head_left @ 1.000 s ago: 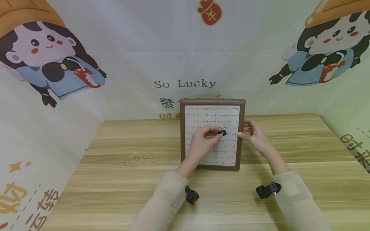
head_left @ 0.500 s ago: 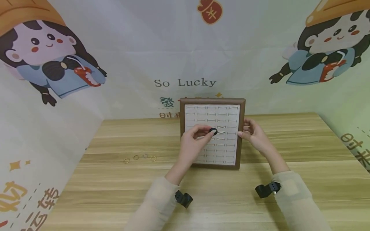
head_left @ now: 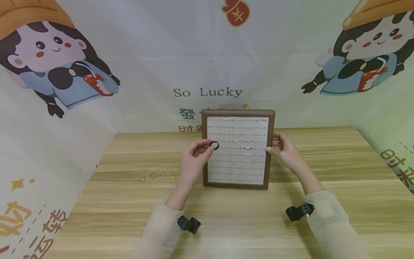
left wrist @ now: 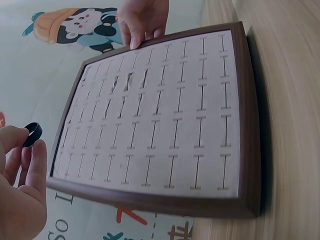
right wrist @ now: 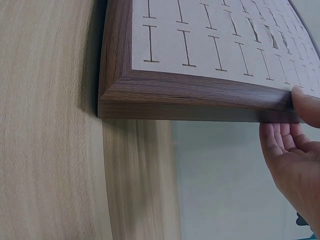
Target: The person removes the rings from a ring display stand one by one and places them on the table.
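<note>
Head view shows the left hand [head_left: 193, 158] pinching a small black ring [head_left: 214, 145] between thumb and fingertips, held just above the left edge of the ring display tray [head_left: 238, 185]. The right hand [head_left: 284, 153] steadies the tray at its right frame edge, fingers lightly curled against the wood.

Left wrist view confirms the grip: the ring [left wrist: 32, 134] sits at the tips of the fingers [left wrist: 35, 165], clear of the slotted pad. Two or three slots [left wrist: 125, 82] near the pad's middle stand spread open; the others lie flat.

Recommended handling for this step:
- Keep the pinch at the fingertips, on the band's outer rim, so the ring does not roll out.
- Hold the band on edge, in line with a slot, whenever it meets the pad.
- Keep the right hand pressing on the frame so the tray does not slide on the worktop [head_left: 129, 201].

Four gold rings [head_left: 156, 177] lie in a row on the worktop, left of the tray, well apart from both hands.
</note>
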The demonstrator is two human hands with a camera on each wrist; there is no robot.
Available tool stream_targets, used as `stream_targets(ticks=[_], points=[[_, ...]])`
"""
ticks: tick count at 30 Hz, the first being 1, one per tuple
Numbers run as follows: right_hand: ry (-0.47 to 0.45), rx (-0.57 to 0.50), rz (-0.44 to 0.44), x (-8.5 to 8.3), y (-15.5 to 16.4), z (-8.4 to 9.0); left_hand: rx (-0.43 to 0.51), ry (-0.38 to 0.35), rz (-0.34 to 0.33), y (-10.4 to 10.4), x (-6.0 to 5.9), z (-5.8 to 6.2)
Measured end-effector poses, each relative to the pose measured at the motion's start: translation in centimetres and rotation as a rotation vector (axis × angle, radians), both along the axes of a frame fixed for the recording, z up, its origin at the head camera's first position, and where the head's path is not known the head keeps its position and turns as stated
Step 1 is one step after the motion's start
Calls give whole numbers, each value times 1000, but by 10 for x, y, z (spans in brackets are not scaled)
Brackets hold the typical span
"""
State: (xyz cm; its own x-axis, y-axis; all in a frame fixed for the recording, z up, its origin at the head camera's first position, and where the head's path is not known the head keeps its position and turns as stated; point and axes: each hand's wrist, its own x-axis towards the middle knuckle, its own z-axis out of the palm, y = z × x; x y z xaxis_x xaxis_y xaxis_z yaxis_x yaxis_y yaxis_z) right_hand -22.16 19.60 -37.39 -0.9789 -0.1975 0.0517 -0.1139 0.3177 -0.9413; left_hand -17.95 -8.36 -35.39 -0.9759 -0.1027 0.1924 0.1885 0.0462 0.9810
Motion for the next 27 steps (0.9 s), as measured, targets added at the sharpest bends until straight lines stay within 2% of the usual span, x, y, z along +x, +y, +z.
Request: stream_targets(ticks=[9,19,27], points=[[5,4,-8,0,0,0,1,-8,66,-29,-1,-3],[13,-1,-6,-1,2,-2,-1,-77,170,-67,2,-6],[10,3,-2,0,2,-1,22,-163,223,-100,7,-13]])
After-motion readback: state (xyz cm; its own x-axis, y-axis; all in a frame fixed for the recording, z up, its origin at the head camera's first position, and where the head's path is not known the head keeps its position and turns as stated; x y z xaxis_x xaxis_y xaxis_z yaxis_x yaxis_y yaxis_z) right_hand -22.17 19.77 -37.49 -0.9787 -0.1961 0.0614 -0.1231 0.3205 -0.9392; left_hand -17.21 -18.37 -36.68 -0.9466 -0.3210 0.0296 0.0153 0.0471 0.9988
